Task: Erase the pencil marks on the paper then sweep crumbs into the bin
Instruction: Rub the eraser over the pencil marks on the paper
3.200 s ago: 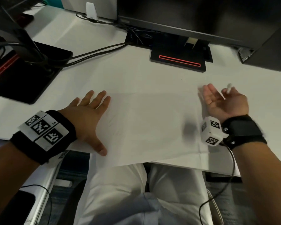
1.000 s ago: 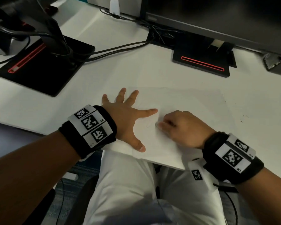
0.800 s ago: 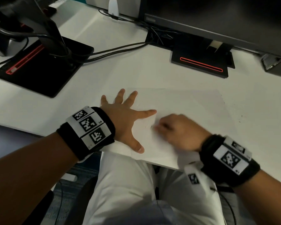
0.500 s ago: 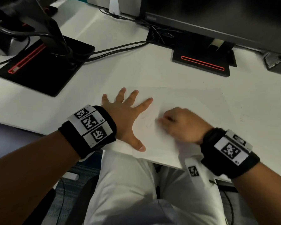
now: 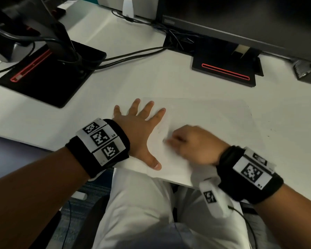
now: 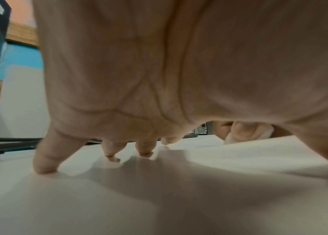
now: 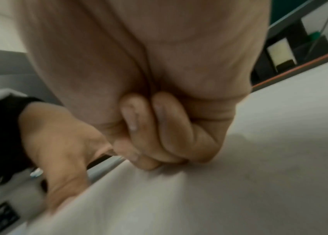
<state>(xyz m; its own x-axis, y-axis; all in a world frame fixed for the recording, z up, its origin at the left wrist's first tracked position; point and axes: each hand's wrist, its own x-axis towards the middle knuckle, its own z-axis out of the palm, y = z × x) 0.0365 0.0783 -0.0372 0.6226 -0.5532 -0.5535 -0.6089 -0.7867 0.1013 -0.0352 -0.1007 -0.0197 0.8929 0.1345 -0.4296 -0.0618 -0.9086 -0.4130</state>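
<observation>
Paper (image 5: 201,123): flat at desk edge, pinned by your splayed left hand (image 5: 138,133). Right hand (image 5: 194,144): curled around eraser (image 6: 229,139), shifted slightly leftward along the marks since a moment ago; erasing ongoing, sweeping pending.

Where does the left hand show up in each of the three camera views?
Head: left hand left of centre, fingers spread flat on the paper.
Left wrist: its palm fills the top, fingertips down on the sheet.
Right wrist: at lower left, beyond the curled right hand.
Shared landmark: the paper.
</observation>
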